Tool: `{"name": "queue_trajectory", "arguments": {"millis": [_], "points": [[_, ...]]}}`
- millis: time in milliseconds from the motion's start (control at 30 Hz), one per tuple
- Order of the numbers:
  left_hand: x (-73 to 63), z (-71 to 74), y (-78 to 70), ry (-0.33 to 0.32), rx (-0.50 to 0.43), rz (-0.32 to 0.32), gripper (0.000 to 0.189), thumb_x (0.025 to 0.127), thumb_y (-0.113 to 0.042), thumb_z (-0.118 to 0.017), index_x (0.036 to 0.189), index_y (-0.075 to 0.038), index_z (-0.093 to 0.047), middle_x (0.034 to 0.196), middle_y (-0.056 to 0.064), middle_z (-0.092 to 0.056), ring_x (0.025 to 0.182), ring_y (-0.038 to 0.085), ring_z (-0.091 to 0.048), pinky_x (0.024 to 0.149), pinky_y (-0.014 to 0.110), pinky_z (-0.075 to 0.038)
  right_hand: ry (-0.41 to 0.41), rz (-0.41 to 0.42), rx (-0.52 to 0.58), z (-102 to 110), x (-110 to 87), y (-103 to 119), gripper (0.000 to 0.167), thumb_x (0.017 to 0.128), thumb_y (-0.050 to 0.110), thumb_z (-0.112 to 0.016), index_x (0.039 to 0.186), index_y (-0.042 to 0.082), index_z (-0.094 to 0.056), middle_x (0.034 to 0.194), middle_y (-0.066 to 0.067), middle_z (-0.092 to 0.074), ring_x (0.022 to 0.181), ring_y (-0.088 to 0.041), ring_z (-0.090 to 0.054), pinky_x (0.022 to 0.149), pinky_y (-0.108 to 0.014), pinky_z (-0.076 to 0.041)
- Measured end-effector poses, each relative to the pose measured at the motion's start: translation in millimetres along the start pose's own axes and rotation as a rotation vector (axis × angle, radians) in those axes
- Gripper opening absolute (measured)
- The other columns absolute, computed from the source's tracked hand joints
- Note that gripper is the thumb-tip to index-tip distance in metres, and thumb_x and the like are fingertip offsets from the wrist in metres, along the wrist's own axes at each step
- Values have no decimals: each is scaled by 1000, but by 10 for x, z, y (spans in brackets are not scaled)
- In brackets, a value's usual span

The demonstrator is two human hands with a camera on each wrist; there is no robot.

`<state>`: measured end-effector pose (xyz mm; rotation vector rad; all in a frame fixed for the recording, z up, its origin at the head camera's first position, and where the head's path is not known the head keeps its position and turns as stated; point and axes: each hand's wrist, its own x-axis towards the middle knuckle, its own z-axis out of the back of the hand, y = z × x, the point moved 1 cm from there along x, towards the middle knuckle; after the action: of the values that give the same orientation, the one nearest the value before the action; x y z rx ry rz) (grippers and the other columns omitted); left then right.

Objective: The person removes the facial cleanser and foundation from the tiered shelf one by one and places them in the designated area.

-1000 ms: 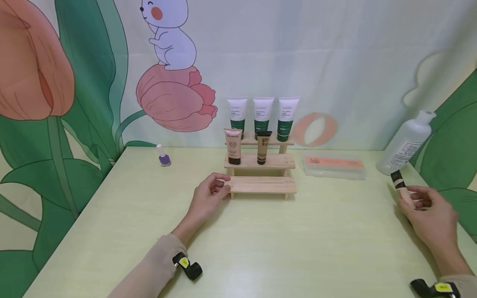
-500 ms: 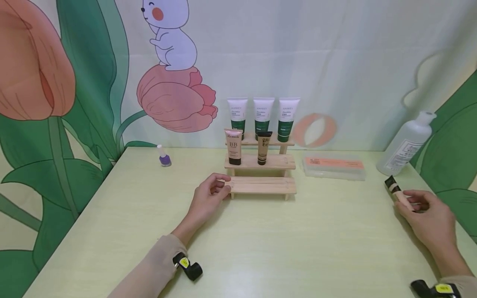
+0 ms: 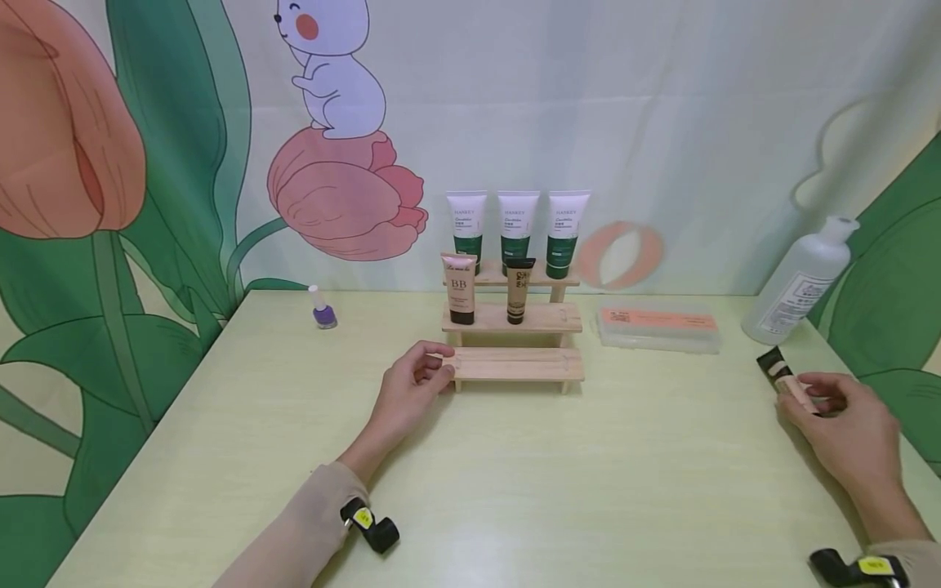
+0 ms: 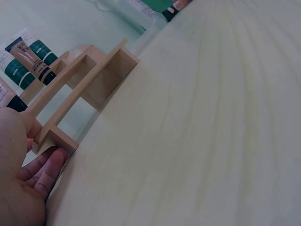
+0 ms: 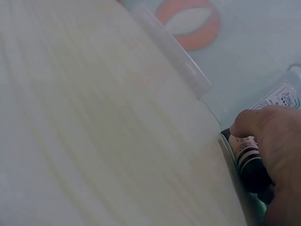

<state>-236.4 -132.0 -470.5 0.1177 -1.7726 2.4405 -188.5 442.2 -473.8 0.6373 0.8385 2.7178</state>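
In the head view my left hand (image 3: 409,385) grips the left end of the lowest step of a three-step wooden display stand (image 3: 520,364). The left wrist view shows fingers curled against the end leg of that stand (image 4: 55,137). A beige BB cream tube (image 3: 460,286) and a gold-brown tube (image 3: 517,292) stand on the middle step. White-and-green tubes (image 3: 564,235) line the top one. Far to the right, my right hand (image 3: 845,425) pinches a small beige cosmetic tube (image 3: 778,371) with dark ends, tilted low over the table; its dark cap shows in the right wrist view.
A pale bottle (image 3: 801,282) leans at the back right corner, just beyond the right hand. Between it and the stand lies a clear plastic case (image 3: 659,328) with an orange label. A purple nail polish bottle (image 3: 323,310) stands at the back left. A printed curtain hangs behind the table.
The tube in my right hand has tipped lower and shifted slightly left, and that hand has dropped a little. My left hand and the stand have stayed put.
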Motion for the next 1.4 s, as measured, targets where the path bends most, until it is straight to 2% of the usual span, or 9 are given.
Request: {"name": "queue_trajectory", "arguments": {"millis": [100,267,367,500,700,833,933,1133,1400], "points": [[-1,2,-4,-1,0,-3,21,109,-15,-73,130,-16,-73,108,9,-75,91,22,-71,79,25,-61,-8,-35,7,13,-2,8,57,99,34,-85,141,0,-69,129,-26,-69,84,15,-44,72,-19,-38],[-2,6,-9,-2,0,-2,20,109,-15,-72,130,-16,-73,107,9,-75,91,23,-72,79,25,-61,-47,-131,16,29,-19,47,65,98,41,-84,146,0,-67,137,-26,-61,107,-26,-56,82,-31,-36],[1,5,-5,-1,3,-1,21,110,-15,-72,130,-16,-73,107,9,-75,91,23,-72,78,25,-60,-74,-173,15,30,-25,58,67,99,41,-82,149,1,-65,140,-26,-58,117,-40,-54,85,-34,-35],[12,4,8,2,5,-6,20,110,-16,-72,130,-16,-73,107,9,-75,91,22,-71,78,25,-59,-108,-218,36,37,-26,65,68,98,42,-84,151,4,-65,137,-19,-59,116,-34,-53,84,-30,-34],[15,8,18,8,-16,-13,20,109,-14,-72,129,-15,-73,107,10,-75,92,23,-72,79,26,-62,-189,-279,109,24,-42,62,71,93,44,-90,152,12,-67,117,22,-49,100,6,-41,82,-18,-33],[9,7,20,8,-19,-15,21,109,-14,-72,130,-14,-73,108,10,-75,92,23,-72,80,26,-62,-268,-244,162,32,-57,78,70,93,40,-90,155,19,-65,118,32,-45,99,16,-41,84,-14,-33],[10,13,18,5,-23,-17,21,109,-14,-72,130,-14,-73,108,10,-75,93,23,-72,80,26,-63,-331,-209,223,65,-64,167,69,94,35,-89,156,25,-63,125,34,-49,103,19,-44,89,-12,-34],[17,24,35,-3,-35,-23,22,108,-11,-73,129,-13,-73,108,11,-76,93,21,-72,81,26,-63,-410,-170,343,138,-123,510,67,96,27,-84,158,30,-58,137,26,-54,115,13,-50,99,-15,-36],[14,-4,38,2,-40,-23,22,107,-12,-73,129,-14,-73,107,10,-75,93,22,-72,82,27,-64,-385,-49,449,42,-69,852,71,95,17,-86,158,27,-57,147,12,-59,127,-2,-62,95,-12,-50]]}}
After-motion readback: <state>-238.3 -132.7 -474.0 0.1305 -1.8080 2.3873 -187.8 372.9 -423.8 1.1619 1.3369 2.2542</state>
